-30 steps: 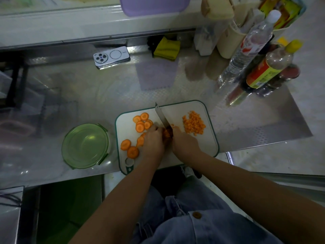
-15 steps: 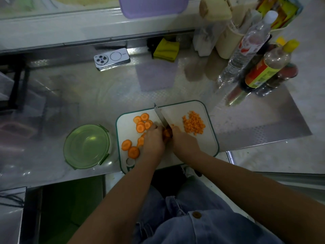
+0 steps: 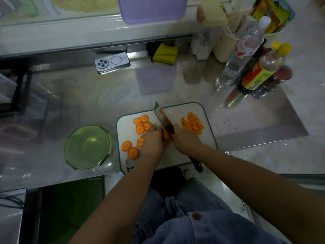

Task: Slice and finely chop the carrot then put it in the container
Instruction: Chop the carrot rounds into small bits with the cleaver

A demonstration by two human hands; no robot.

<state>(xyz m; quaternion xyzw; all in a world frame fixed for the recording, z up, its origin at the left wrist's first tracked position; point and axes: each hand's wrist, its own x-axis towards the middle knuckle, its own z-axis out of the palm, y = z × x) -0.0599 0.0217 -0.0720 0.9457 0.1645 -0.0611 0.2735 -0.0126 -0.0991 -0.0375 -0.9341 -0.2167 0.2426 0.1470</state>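
Note:
A white cutting board (image 3: pixel 182 110) with a green rim lies at the counter's near edge. Round carrot slices (image 3: pixel 142 124) lie on its left half, and a pile of finely chopped carrot (image 3: pixel 193 122) sits at its right. My right hand (image 3: pixel 184 139) grips the knife (image 3: pixel 161 118), whose blade points away from me, its lower part down on a small stack of carrot pieces (image 3: pixel 166 135). My left hand (image 3: pixel 152 142) holds that stack with curled fingers, just left of the blade. A round green container (image 3: pixel 87 147) stands left of the board.
A phone (image 3: pixel 112 62) lies at the back of the steel counter, with a yellow cloth (image 3: pixel 165 53) beside it. Bottles (image 3: pixel 246 48) and jars crowd the back right corner. A purple tub (image 3: pixel 151 7) sits on the ledge behind. The counter edge runs just below the board.
Both hands stay in place at the board's middle. The knife blade has shifted only slightly over the carrot stack.

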